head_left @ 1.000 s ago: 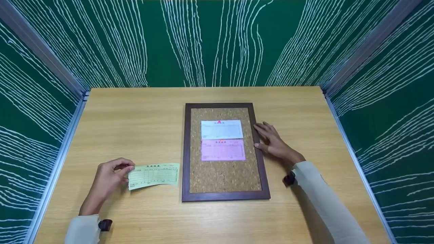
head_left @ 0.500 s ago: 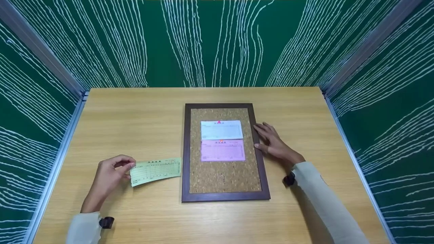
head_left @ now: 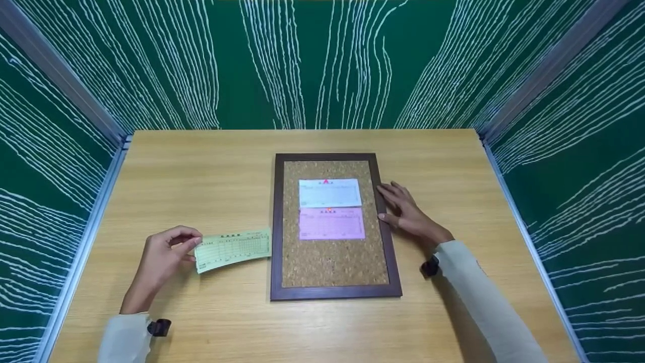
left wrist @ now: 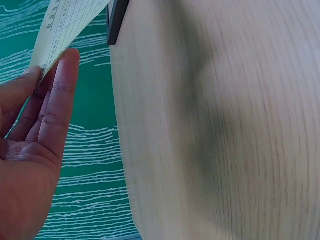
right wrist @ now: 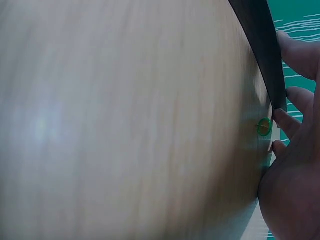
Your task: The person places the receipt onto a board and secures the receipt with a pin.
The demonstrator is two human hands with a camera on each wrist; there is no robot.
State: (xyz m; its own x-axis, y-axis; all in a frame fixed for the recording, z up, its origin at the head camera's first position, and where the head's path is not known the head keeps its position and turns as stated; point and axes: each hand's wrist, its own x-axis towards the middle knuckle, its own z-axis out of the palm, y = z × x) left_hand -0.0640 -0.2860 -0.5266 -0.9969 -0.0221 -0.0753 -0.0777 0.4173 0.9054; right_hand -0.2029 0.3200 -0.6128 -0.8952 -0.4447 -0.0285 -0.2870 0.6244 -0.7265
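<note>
Between thumb and fingers my left hand (head_left: 164, 257) pinches the left end of a green printed slip (head_left: 233, 249). The slip is raised and bowed, its right end reaching the left edge of the framed corkboard (head_left: 332, 264). In the left wrist view the slip (left wrist: 62, 30) rises from the fingertips. My right hand (head_left: 405, 212) rests its fingers against the board's right edge. On the cork a white slip (head_left: 330, 194) sits under a red pin (head_left: 326, 181), above a pink slip (head_left: 331, 226) with an orange pin (head_left: 329, 209).
By the right fingers in the right wrist view lies a small round green tack (right wrist: 264, 127). The board lies on a wooden table (head_left: 201, 171), with green, white-lined walls (head_left: 257, 65) at the back and sides.
My left hand has lifted the green slip slightly away from me and to the right, up to the board's left edge. The right hand and board have stayed put.
</note>
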